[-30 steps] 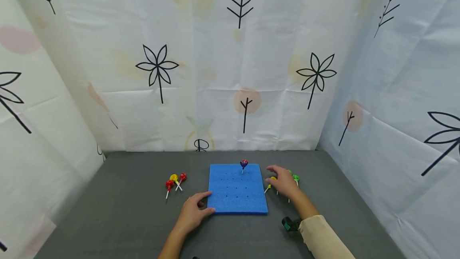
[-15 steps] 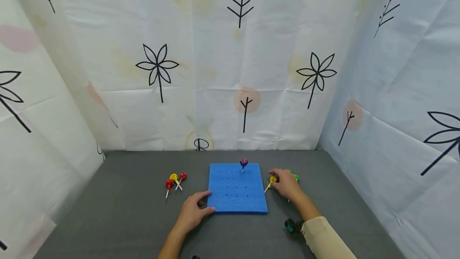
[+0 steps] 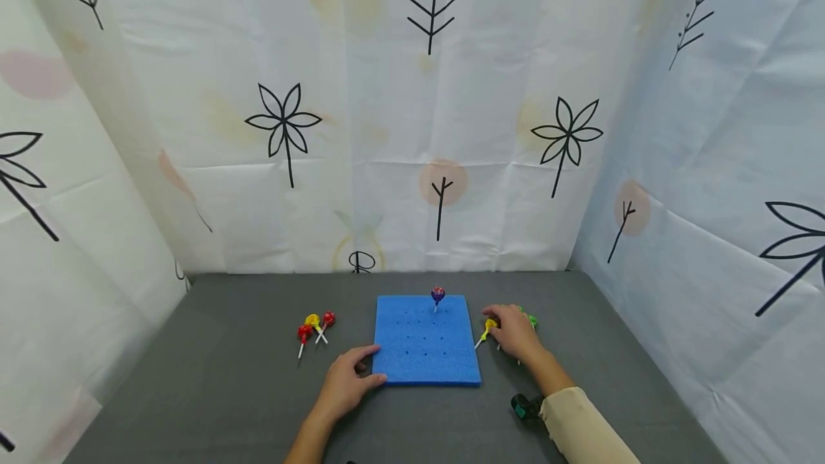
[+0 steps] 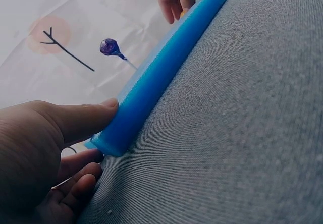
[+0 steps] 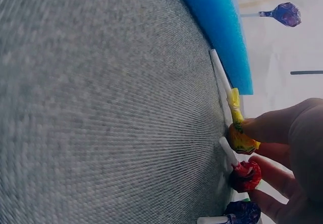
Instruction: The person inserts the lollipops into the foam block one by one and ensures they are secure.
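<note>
My left hand (image 3: 346, 382) holds the near left corner of a blue foam board (image 3: 425, 366) dotted with small holes. In the left wrist view its thumb (image 4: 91, 119) lies against the board's edge, the other fingers bent below. A purple-wrapped lollipop (image 3: 437, 295) stands upright at the board's back. To the board's right, my right hand (image 3: 515, 331) pinches the head of a yellow lollipop (image 5: 237, 118) between thumb and finger; its white stick points toward the board. Beside those fingers lies a red lollipop (image 5: 246, 176), with a dark blue one (image 5: 243, 212) past it.
Left of the board lie two red lollipops, one nearer (image 3: 304, 333) and one farther (image 3: 329, 319), with a yellow lollipop (image 3: 313, 321) between them. A green lollipop (image 3: 532, 321) is partly hidden behind my right hand. Patterned cloth walls (image 3: 387, 220) surround the grey table (image 3: 245, 392).
My right hand has shifted slightly right, its fingers coming onto the yellow lollipop's head. The left hand has stayed at the board's corner.
</note>
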`<state>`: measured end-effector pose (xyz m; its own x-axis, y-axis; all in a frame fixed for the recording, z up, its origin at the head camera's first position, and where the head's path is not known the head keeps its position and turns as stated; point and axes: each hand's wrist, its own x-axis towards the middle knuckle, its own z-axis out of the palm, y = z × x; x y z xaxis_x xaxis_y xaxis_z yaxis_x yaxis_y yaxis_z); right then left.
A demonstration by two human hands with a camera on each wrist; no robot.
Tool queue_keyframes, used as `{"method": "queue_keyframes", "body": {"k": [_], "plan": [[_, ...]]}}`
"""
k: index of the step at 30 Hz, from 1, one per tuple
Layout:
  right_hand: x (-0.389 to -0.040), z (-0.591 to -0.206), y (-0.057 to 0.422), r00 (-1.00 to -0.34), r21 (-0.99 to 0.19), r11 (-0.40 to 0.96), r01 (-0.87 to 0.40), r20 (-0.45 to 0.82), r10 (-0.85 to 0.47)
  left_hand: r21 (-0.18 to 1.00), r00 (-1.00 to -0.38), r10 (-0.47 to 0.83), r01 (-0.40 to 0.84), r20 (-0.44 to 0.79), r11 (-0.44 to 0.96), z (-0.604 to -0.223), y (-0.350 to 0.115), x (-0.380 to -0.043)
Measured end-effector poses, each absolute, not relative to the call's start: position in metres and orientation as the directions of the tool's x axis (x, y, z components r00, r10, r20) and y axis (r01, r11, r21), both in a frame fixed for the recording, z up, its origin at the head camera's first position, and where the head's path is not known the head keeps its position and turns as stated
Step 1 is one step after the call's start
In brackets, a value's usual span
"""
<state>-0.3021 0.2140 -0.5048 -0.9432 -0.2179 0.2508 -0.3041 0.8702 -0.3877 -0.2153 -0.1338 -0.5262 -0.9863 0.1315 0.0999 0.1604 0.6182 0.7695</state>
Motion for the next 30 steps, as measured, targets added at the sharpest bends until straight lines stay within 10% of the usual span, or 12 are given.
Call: {"method": "queue_keyframes", "body": {"k": [30], "plan": [[-0.3001,-0.5036,0.2159,-0.934,-0.371,0.877,-0.305,0.294,-0.201,0.766,-0.987,0.128,0.153,0.093,0.625,-0.5276,-0.1338,-0.2164]]}}
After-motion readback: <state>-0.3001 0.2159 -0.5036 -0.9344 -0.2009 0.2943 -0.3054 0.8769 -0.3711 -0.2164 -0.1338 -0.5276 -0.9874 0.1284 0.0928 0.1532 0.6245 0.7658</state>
